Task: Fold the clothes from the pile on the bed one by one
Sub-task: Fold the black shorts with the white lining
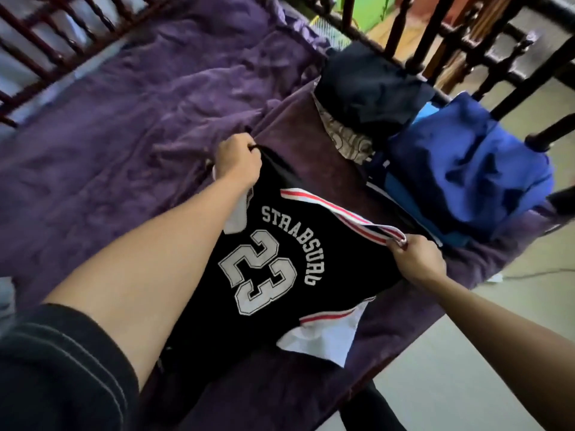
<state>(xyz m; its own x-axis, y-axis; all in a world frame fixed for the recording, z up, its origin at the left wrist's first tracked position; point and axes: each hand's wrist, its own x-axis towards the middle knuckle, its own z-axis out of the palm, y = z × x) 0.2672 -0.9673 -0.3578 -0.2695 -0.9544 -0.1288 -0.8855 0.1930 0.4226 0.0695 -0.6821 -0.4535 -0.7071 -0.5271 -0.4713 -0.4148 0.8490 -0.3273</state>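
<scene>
We see the left hand (238, 160) curled into a fist, gripping one upper corner of a black jersey (317, 306). The right hand (418, 261) pinches the red-and-white striped trim (329, 208) at the jersey's other upper corner, with thumb and fingers closed on the fabric. The trim runs taut from one hand to the other.

The jersey hangs and spreads between the two hands and below them, toward the person's body. Its printed side faces us, with a large 23 and curved lettering. Its white lower panels lie nearer the body than the right hand, resting on the purple sheet (124, 119) of the bed.

Beyond the right hand, farther from the body, we see the pile (466, 169). A blue garment lies on top at the bed's edge. A black garment (370, 85) lies beyond it, and a patterned cloth (345, 136) peeks out between the two. The pile is well apart from the left hand and nearer to the right, though neither hand touches it. Rumpled purple sheet stretches past the left hand's outer side.
</scene>
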